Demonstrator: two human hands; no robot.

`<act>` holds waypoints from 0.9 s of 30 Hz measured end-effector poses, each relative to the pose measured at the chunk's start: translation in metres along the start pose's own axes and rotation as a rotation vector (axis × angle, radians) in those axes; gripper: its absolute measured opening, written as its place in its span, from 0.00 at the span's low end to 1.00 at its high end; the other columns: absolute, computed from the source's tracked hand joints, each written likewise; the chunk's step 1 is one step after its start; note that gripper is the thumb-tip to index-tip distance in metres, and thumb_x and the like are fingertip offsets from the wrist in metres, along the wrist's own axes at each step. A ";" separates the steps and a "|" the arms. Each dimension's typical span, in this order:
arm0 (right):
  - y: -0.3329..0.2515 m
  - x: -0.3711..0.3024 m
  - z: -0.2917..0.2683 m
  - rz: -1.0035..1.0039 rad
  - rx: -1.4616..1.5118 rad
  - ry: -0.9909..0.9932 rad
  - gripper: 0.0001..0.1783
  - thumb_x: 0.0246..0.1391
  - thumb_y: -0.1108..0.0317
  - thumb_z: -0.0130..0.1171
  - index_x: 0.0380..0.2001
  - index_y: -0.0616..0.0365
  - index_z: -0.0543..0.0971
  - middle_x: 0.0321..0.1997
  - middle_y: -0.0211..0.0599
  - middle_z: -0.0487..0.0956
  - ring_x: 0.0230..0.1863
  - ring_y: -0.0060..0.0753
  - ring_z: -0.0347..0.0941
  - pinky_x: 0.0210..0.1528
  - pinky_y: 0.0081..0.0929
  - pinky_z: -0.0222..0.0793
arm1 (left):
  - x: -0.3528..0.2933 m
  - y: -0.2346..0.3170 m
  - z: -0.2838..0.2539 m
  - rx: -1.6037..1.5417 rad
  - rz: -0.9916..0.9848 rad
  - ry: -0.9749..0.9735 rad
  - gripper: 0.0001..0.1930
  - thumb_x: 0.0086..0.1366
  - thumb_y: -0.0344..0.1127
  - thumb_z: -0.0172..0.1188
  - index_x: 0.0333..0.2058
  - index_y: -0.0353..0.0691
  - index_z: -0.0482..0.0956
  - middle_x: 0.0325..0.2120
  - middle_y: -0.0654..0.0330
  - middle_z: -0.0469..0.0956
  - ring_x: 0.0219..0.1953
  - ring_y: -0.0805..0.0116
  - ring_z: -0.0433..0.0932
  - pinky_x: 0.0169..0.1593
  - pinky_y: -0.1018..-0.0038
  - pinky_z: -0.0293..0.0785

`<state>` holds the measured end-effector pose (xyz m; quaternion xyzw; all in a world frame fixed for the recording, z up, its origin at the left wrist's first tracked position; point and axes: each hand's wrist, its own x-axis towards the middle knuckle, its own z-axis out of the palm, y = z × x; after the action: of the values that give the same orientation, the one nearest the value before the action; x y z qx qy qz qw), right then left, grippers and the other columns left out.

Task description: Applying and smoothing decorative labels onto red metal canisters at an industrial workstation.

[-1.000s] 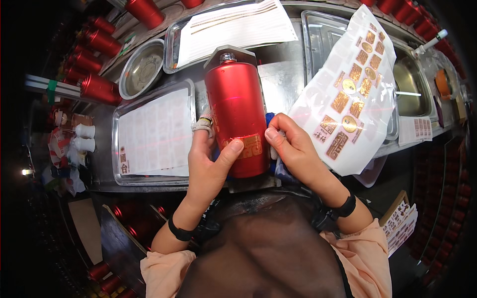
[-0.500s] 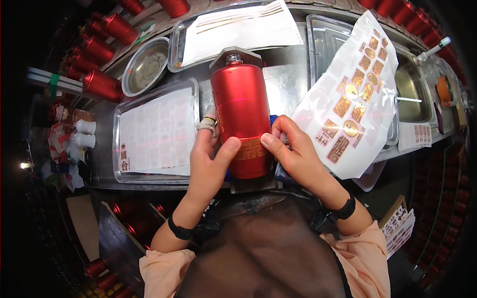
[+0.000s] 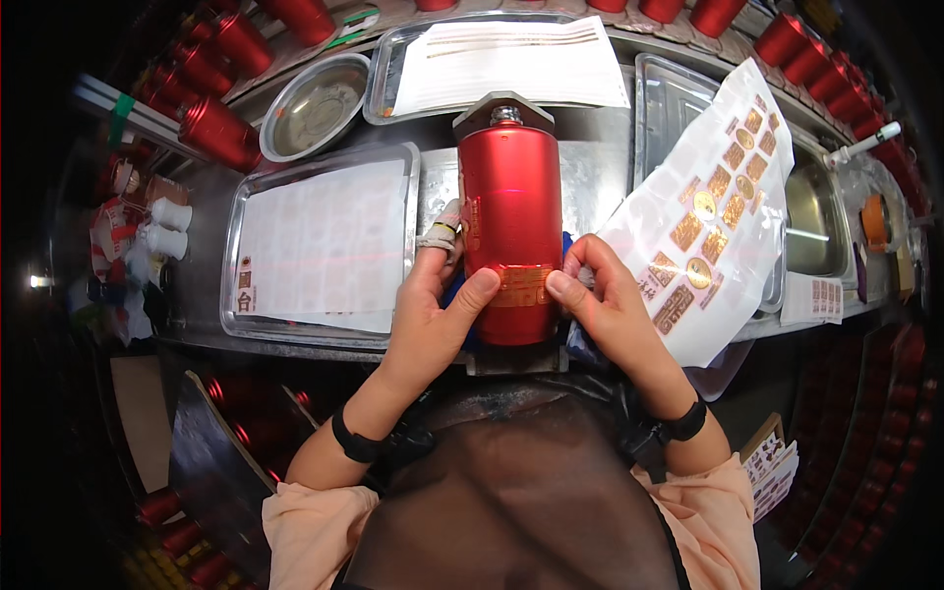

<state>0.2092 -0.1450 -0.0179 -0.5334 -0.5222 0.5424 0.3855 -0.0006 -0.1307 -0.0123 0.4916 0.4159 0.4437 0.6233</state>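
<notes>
A glossy red bottle (image 3: 511, 197) with a silver neck lies in a grey metal holder (image 3: 543, 116), its neck pointing away from me. Low on its face sits a gold decal (image 3: 524, 283). My left hand (image 3: 433, 310) curls round the bottle's left side, thumb pressed at the decal's left end; white wrapping (image 3: 439, 234) covers one of its fingers. At the decal's right end, my right hand (image 3: 615, 310) presses its thumb on the bottle, with bent fingers along that side. Blue cloth shows beneath the bottle. The fingertips behind it are hidden.
A tray (image 3: 232, 285) with a pale decal sheet stands left; a metal bowl (image 3: 315, 106) is behind it. White sheets (image 3: 511, 69) lie in a far tray. A gold-printed decal sheet (image 3: 733, 187) overhangs the right tray, near a sink (image 3: 816, 206). Red bottles (image 3: 221, 133) line the back.
The view has shifted, so the bottle and both hands appear further right. Both thumbs stay at the decal's ends, and more of the decal shows between them.
</notes>
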 end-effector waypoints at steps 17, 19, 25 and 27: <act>-0.023 -0.021 0.012 -0.227 -0.183 0.323 0.11 0.56 0.73 0.62 0.41 0.62 0.73 0.35 0.32 0.74 0.37 0.21 0.70 0.41 0.21 0.68 | -0.003 -0.008 -0.008 0.117 0.064 -0.078 0.44 0.67 0.38 0.64 0.71 0.28 0.46 0.68 0.46 0.58 0.70 0.60 0.57 0.70 0.68 0.53; -0.016 -0.024 0.003 -0.213 -0.205 0.344 0.11 0.57 0.73 0.62 0.41 0.62 0.73 0.35 0.32 0.74 0.37 0.21 0.70 0.41 0.21 0.68 | -0.003 -0.007 -0.008 0.107 0.076 -0.072 0.44 0.67 0.38 0.64 0.71 0.28 0.46 0.68 0.46 0.59 0.70 0.60 0.57 0.70 0.68 0.52; -0.032 -0.030 0.012 -0.142 0.039 0.381 0.11 0.58 0.72 0.63 0.41 0.61 0.73 0.36 0.30 0.75 0.38 0.18 0.69 0.42 0.19 0.67 | -0.008 -0.009 -0.019 0.125 0.117 -0.120 0.53 0.58 0.41 0.72 0.71 0.29 0.44 0.69 0.45 0.55 0.71 0.59 0.55 0.71 0.67 0.52; -0.043 -0.028 0.017 -0.264 -0.160 0.226 0.11 0.57 0.74 0.63 0.41 0.61 0.74 0.36 0.29 0.74 0.38 0.18 0.69 0.42 0.18 0.67 | -0.014 -0.007 -0.023 0.205 0.138 -0.168 0.62 0.46 0.46 0.80 0.70 0.30 0.47 0.69 0.43 0.54 0.71 0.50 0.56 0.71 0.62 0.51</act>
<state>0.1903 -0.1687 0.0267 -0.5468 -0.5825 0.3804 0.4659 -0.0249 -0.1394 -0.0222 0.6155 0.3706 0.3980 0.5704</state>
